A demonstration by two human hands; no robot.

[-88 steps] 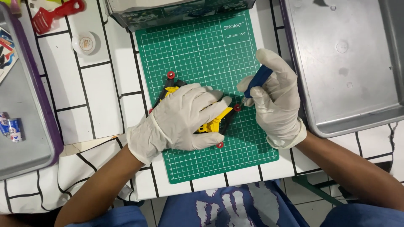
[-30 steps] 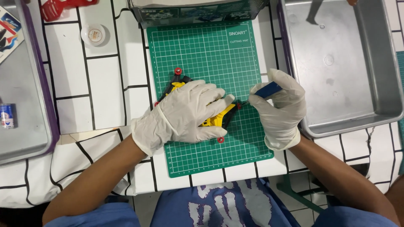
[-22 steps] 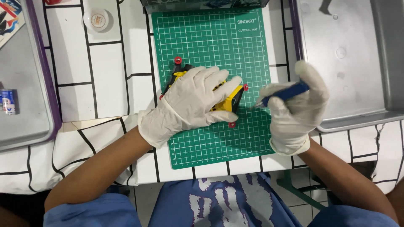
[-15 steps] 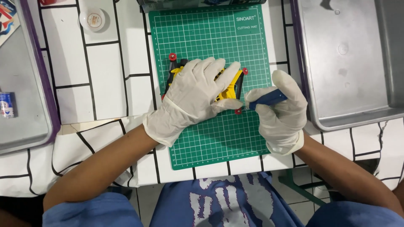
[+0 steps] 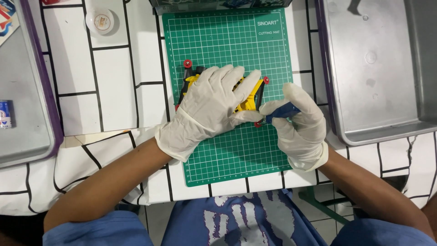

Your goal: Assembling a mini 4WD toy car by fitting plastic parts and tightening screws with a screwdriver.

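Note:
A small yellow and black toy car with red wheels lies on a green cutting mat. My left hand, in a white glove, presses flat over the car and covers most of it. My right hand, also gloved, grips a blue-handled tool. The tool's tip touches the car's right side beside a red wheel. Only the car's right end and one red wheel at the upper left show.
A grey metal tray sits to the right of the mat. Another grey tray with a purple rim lies at the left, holding a small blue item. A round white lid rests on the white tiled tabletop.
My right hand has dropped a little and brought the blue-handled tool in against the car's right side. My left hand still covers the car. The camera view has shifted slightly.

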